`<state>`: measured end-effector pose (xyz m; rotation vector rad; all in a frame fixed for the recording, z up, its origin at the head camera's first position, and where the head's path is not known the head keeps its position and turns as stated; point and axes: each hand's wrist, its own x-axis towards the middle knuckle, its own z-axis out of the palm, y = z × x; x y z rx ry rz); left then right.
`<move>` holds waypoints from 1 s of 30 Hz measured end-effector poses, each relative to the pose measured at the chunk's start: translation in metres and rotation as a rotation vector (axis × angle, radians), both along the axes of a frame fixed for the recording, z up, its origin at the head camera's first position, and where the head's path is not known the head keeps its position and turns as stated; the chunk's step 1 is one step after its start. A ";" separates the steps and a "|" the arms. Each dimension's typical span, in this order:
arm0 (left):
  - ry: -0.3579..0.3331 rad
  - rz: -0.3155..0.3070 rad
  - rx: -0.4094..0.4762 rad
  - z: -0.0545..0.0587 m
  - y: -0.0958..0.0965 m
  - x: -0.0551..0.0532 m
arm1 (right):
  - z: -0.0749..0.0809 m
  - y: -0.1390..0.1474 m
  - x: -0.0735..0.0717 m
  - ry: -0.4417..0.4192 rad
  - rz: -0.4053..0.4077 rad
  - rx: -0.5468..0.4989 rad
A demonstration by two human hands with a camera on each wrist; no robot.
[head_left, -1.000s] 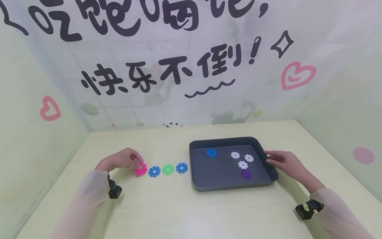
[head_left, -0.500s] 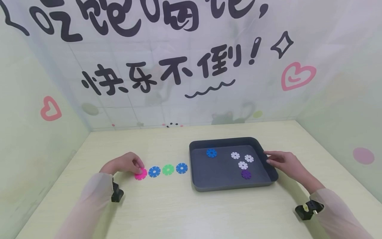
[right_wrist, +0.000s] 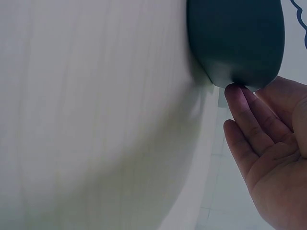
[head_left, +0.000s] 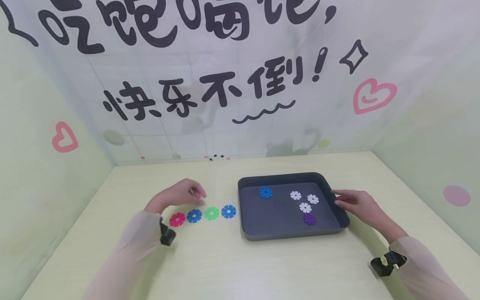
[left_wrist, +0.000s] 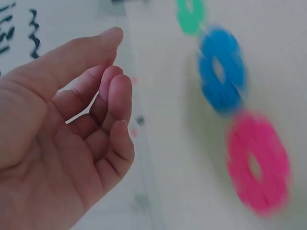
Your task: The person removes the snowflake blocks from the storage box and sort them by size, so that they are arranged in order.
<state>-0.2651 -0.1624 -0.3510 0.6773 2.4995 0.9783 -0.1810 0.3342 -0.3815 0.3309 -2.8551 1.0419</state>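
Observation:
My left hand (head_left: 183, 193) hovers just behind a row of slotted plastic discs, its fingers loosely curled with nothing between them, as the left wrist view shows. From left to right the row has a pink disc (head_left: 177, 219), a blue disc (head_left: 194, 216), a green disc (head_left: 211, 213) and another blue disc (head_left: 228, 211). They lie flat on the table. At the dark grey tray (head_left: 277, 236), my right hand (head_left: 358, 204) holds the right rim between thumb and fingers. Inside are a blue disc (head_left: 266, 192), three white discs (head_left: 305, 207) and a purple disc (head_left: 309, 219).
The pale wooden table (head_left: 240, 266) is bounded by a printed back wall (head_left: 210, 133) and side walls. Black wrist cameras sit on the left wrist (head_left: 167, 233) and the right wrist (head_left: 388, 263). The row ends close to the tray's left wall.
My left hand placed the pink disc at the row's left end, slightly nearer the front, let go, and moved up and right. The right hand and tray stayed still.

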 end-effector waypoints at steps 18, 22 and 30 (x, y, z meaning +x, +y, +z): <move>0.009 -0.169 0.059 0.005 0.170 -0.030 | 0.000 0.003 0.000 0.024 0.024 -0.013; -0.005 -0.139 0.021 0.004 0.181 -0.032 | 0.000 0.003 -0.001 0.026 0.024 -0.012; 0.000 -0.133 -0.063 -0.003 0.192 -0.035 | -0.001 0.004 -0.001 0.010 0.018 -0.009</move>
